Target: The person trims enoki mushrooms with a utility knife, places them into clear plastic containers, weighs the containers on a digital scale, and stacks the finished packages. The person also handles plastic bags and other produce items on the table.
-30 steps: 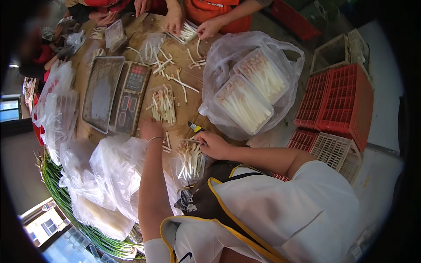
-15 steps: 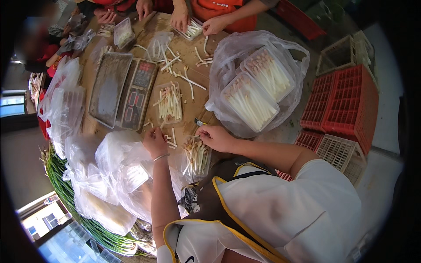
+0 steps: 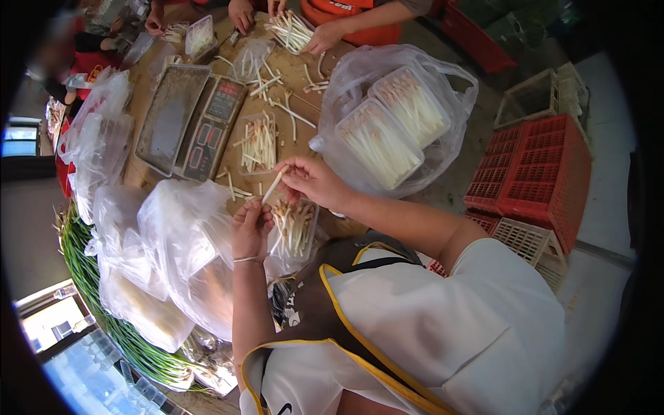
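A thin white stalk (image 3: 275, 185), which looks like the white part of a scallion, is held between my two hands. My left hand (image 3: 250, 227) is closed on its lower end, and my right hand (image 3: 312, 181) pinches it near the upper end. Just below my hands sits a clear plastic tray (image 3: 315, 225) with white stalks (image 3: 293, 229) that have brownish ends. Another clear tray (image 3: 259, 144) of stalks lies farther off on the table. Loose stalks (image 3: 292, 114) are scattered beyond it.
A scale (image 3: 207, 135) with a metal pan stands left of the trays. Plastic bags (image 3: 187, 242) and long green scallions (image 3: 117, 339) lie left. A clear bag (image 3: 443, 72) at right holds two filled trays. Co-workers' hands (image 3: 325, 34) work opposite. Red crates (image 3: 532, 166) stand right.
My hands have come up and closer together, now with a stalk between them. Across the table, a co-worker has lifted a bunch of stalks. The view has shifted slightly.
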### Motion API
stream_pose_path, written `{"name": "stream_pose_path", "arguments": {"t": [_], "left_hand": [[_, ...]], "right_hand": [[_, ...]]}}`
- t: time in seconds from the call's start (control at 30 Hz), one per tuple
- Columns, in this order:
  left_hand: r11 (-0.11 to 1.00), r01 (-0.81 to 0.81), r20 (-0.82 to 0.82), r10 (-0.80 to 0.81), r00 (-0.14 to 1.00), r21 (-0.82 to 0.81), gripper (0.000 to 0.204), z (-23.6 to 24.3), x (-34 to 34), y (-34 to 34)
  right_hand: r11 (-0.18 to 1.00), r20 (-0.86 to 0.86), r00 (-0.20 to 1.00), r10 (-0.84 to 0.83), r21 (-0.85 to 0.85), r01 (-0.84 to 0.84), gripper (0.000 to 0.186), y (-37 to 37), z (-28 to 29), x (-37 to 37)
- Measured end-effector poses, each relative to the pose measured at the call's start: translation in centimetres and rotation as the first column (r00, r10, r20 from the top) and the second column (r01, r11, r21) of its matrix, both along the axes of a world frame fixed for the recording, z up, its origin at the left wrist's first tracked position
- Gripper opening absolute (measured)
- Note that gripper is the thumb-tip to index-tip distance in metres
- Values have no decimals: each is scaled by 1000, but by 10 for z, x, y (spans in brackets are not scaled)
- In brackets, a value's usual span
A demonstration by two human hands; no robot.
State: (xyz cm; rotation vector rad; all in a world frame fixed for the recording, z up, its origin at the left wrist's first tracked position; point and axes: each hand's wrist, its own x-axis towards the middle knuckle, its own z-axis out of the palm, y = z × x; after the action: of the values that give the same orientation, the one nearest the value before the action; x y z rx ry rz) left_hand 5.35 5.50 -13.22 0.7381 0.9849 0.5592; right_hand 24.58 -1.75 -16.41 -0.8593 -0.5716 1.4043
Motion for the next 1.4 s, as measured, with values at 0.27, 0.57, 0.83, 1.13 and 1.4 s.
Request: {"name": "stream_pose_path", "arguments": {"t": [0.27,0.57,0.83,1.13,1.4], "left_hand": [[993,115,-111,-110,988,31,24,15,-13,-26],[723,544,-805,29,592,426,29,-49,-77,-46],[605,680,-884,93,457,415,21,-58,-64,-75],[629,561,-781,124,611,539,12,-58,-70,-64],[866,344,-514,-121,849,363,17,-40,-50,-33]], "right_hand": [[988,120,993,-9,-150,27,19,-26,3,2],[925,362,927,102,-377,46,16,-46,-32,-1],[973,885,408,224,-225,-46,24,-54,-64,-24],[984,905,400,146,-174,34,28,-65,-67,-15],[997,898,436,-65,37,74,33,-60,-61,-16]]}}
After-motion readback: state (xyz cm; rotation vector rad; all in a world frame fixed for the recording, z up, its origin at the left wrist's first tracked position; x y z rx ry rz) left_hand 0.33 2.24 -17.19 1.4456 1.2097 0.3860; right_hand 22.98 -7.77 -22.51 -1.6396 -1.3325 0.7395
